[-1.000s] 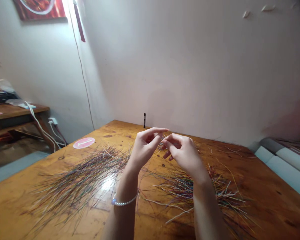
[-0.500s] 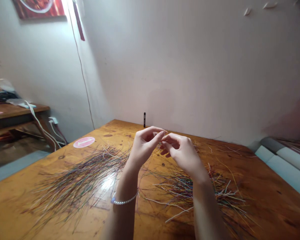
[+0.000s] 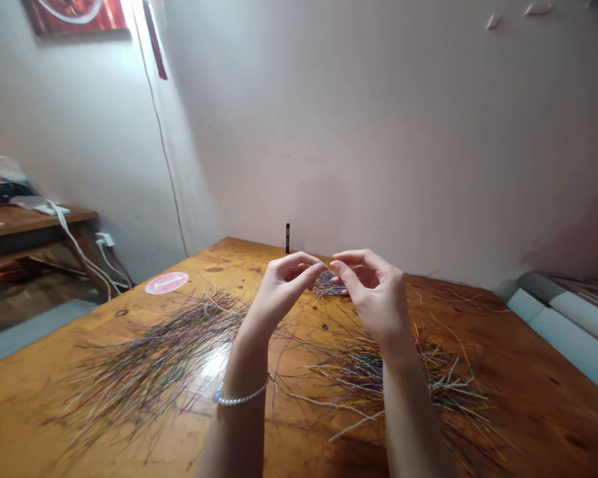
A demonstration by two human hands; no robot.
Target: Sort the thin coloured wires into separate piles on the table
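My left hand is raised over the middle of the table, thumb and index fingertip pinched together. Close by on its right, my right hand also pinches thumb against forefinger. Whatever lies between either pair of fingertips is too fine to make out. Behind them lies a small pile of short coloured wires, partly covered by the fingers. A long bundle of thin multicoloured wires spreads out left of my left forearm. Under my right forearm sits a tangled heap of similar wires, partly hidden by the arm.
At the back of the wooden table a black marker stands upright near the wall. A pink round sticker is on the table's left edge. Loose strands lie far right. A side table with cables stands left.
My two hands have drawn slightly apart, the right one moving right and turning. More of the small wire pile behind them now shows. The wires on the table look unmoved.
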